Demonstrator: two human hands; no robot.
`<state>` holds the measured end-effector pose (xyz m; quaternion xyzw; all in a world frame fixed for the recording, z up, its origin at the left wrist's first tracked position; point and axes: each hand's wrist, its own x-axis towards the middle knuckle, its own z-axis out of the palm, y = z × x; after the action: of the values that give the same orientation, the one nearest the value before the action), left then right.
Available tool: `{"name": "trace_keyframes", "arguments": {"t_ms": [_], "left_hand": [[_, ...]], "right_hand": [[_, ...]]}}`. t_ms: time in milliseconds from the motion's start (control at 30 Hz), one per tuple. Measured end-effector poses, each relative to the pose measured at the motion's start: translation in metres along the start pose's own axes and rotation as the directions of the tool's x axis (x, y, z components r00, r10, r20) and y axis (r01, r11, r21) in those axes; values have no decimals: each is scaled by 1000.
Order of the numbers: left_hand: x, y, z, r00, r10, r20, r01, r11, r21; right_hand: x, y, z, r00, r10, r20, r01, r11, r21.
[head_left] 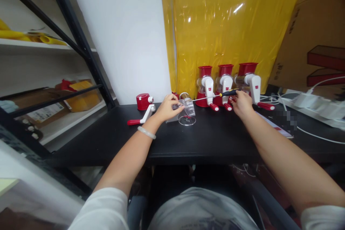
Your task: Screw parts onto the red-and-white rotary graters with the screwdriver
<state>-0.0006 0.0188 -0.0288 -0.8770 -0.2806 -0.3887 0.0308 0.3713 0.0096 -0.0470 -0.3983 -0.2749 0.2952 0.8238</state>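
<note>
My left hand [169,108] is closed on a clear plastic grater housing [190,107], which stands on the black table with its round clear rim low down. Pinched in my right hand [241,103] is a screwdriver [228,93] with a black and yellow handle. Its long shaft points left, and the tip is at or near the clear housing; whether it touches is too small to tell. Behind the housing lies a metal grater drum [184,96]. A red base part [142,101] and a white crank with a red handle [147,114] rest left of my left hand.
Three assembled red and white rotary graters [205,86] stand in a row at the back. A tablet-like flat thing [277,125], white cables and a power strip [320,106] lie at the right. A shelf rack [81,48] rises on the left; a cardboard box [309,32] stands at the back right.
</note>
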Motion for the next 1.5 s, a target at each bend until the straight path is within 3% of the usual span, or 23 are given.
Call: {"name": "trace_keyframes", "arguments": {"t_ms": [167, 367, 567, 800, 1133, 1333, 1500], "left_hand": [[0, 0, 0, 1000, 10, -3, -10, 1000, 1], [0, -1, 0, 1000, 23, -9, -23, 1000, -8], [0, -1, 0, 1000, 16, 1, -16, 1000, -7], [0, -1, 0, 1000, 12, -4, -12, 1000, -16], [0, 2, 0, 1000, 1, 0, -1, 1000, -25], [-1, 4, -1, 999, -33, 7, 33, 999, -20], [-1, 5, -2, 999, -38, 12, 39, 999, -26]], "right_hand": [[-6, -5, 4, 990, 70, -119, -72, 997, -11], [-7, 1, 4, 995, 7, -99, -11, 999, -40], [-6, -2, 3, 998, 55, -36, -55, 998, -7], [-3, 5, 2, 997, 0, -80, -7, 997, -80], [-2, 3, 2, 993, 85, -78, -87, 996, -21], [-5, 5, 0, 996, -16, -86, 4, 991, -137], [-5, 3, 2, 996, 33, -80, -36, 999, -35]]}}
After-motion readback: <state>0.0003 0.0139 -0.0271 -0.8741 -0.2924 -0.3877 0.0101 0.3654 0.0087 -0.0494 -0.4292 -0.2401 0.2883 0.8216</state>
